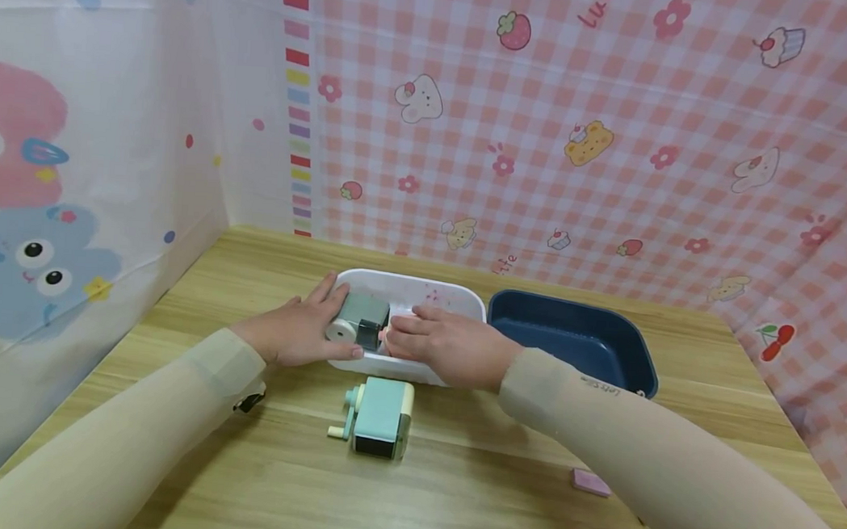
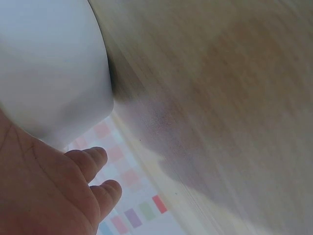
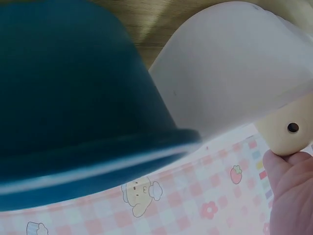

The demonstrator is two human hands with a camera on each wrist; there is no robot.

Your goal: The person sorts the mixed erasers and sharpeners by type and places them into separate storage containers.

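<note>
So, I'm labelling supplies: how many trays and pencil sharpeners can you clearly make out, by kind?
Trays: 2 (white tray, dark blue tray)
Pencil sharpeners: 2 (teal sharpener, grey-green sharpener)
Total: 4, leaving out the pinkish item under the right hand, too hidden to classify

the white bin (image 1: 388, 367) offered little room: a grey-green sharpener (image 1: 364, 308) took up its left end, the left hand (image 1: 299, 327) lay against that, and the right hand (image 1: 465, 348), with a pale body (image 3: 275, 131) at its fingertips, blocked much of the rest. only a narrow gap parted it from the dark blue bin (image 1: 571, 350), which could be entered from above, though the right sleeve (image 1: 624, 439) crossed its near edge. a teal sharpener (image 1: 383, 408) stood just in front, its crank (image 1: 337, 432) jutting left. free tabletop (image 1: 308, 492) stretched between the sleeves nearer the person; a pink block (image 1: 590, 482) lay beside the right one.
</note>
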